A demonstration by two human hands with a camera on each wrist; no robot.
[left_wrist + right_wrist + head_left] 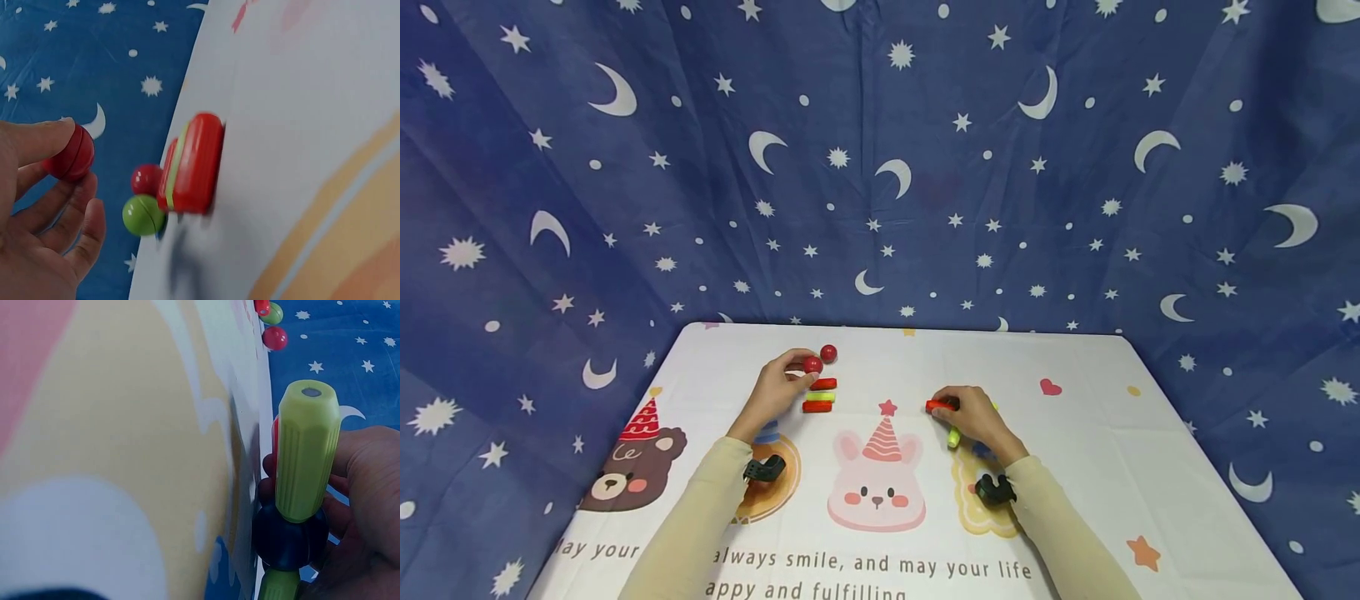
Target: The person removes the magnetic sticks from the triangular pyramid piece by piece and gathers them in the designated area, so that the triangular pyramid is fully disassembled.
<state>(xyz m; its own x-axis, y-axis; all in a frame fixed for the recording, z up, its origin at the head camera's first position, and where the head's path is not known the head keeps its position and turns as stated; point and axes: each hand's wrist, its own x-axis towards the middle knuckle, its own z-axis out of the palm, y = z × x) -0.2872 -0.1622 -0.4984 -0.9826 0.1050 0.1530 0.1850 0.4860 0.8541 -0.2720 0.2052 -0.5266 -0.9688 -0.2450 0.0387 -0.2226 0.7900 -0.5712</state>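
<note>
My left hand (786, 379) pinches a red ball (812, 364) between thumb and fingers; the left wrist view shows the same red ball (70, 154) at my fingertips. Just right of it lie a second red ball (828, 352) and a small pile of sticks: red (823, 384), yellow-green (821, 397), red (817, 407). A green ball (143, 215) sits beside the pile. My right hand (970, 417) curls round a red stick (938, 406) and a yellow-green stick (307, 450) joined to a dark blue ball (289, 534).
The white tablecloth (1075, 467) carries cartoon prints: a bear (625, 471), a rabbit (880, 483) and a line of text along the near edge. A blue star-and-moon curtain (880, 167) hangs behind and around the table. A black wrist mount (765, 469) sits on each sleeve.
</note>
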